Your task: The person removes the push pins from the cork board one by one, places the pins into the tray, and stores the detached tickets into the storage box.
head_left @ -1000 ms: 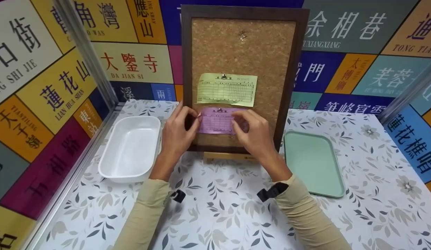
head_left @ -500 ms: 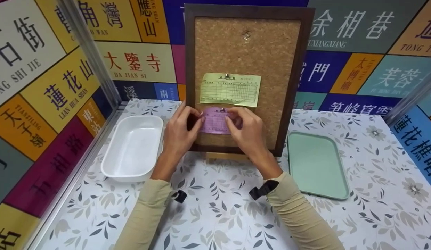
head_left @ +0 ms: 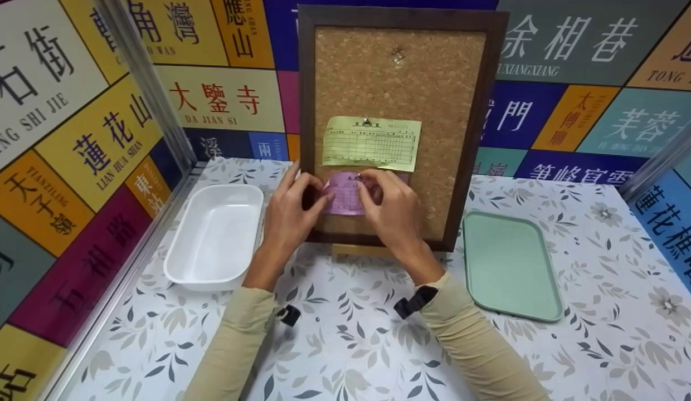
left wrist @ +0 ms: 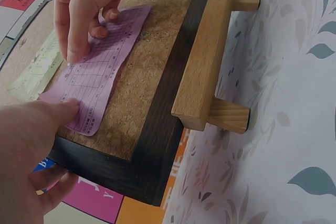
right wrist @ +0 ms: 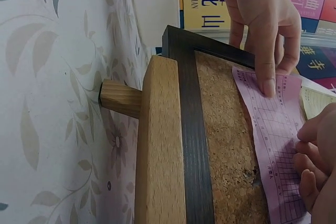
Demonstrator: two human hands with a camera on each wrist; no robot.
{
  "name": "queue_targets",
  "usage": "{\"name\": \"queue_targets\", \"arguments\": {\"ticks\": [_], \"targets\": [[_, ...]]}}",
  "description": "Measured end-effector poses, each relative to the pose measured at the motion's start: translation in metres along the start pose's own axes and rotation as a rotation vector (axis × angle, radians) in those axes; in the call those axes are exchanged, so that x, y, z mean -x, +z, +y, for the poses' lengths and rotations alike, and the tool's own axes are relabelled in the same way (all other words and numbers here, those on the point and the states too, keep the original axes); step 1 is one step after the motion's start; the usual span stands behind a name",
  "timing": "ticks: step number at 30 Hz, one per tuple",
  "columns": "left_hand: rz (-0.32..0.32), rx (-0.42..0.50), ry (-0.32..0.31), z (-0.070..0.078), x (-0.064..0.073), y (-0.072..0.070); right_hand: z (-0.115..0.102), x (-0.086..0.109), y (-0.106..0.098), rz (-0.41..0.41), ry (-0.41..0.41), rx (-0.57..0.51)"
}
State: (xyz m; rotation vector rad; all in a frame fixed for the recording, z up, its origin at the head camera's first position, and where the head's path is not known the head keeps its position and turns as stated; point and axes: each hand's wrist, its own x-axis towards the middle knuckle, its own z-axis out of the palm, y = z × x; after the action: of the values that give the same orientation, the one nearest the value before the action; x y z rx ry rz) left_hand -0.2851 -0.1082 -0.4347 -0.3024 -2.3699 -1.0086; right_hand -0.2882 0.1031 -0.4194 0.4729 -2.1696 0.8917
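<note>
A pink printed slip point(head_left: 345, 201) lies against the lower part of a dark-framed corkboard point(head_left: 443, 100). My left hand point(head_left: 290, 214) pinches the slip's left edge near the frame; in the left wrist view its thumb point(left wrist: 65, 111) lies on the printed face, with other fingers around the frame's edge. At the slip's top, my right hand point(head_left: 394, 209) has its fingertips at a small metal pin clip point(head_left: 358, 176), mostly hidden by the fingers. Higher up, a yellow-green slip point(head_left: 370, 146) hangs from another metal pin clip point(head_left: 366, 121).
A wooden stand point(left wrist: 205, 56) props the board up on a leaf-patterned tablecloth point(head_left: 345, 334). To the left is a white tub point(head_left: 214, 239), to the right a green tray point(head_left: 512, 267). More metal pin clips point(head_left: 398, 55) cluster near the board's top. Sign-printed walls enclose the table.
My right hand has shifted left along the pink slip, from its right part to the pin clip at its top. The left hand stays at the left edge. The view has drifted slightly.
</note>
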Motion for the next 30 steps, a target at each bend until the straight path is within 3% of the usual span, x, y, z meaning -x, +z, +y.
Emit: {"name": "queue_targets", "arguments": {"ticks": [14,30], "targets": [[-0.002,0.003,0.001,-0.0003,0.001,0.0003,-0.0021,-0.0039,0.0045,0.059,0.026,-0.003],[0.015,-0.017,0.022,-0.0018,0.001,0.0002,-0.0046,-0.0038,0.0057,0.04,0.03,0.04]]}}
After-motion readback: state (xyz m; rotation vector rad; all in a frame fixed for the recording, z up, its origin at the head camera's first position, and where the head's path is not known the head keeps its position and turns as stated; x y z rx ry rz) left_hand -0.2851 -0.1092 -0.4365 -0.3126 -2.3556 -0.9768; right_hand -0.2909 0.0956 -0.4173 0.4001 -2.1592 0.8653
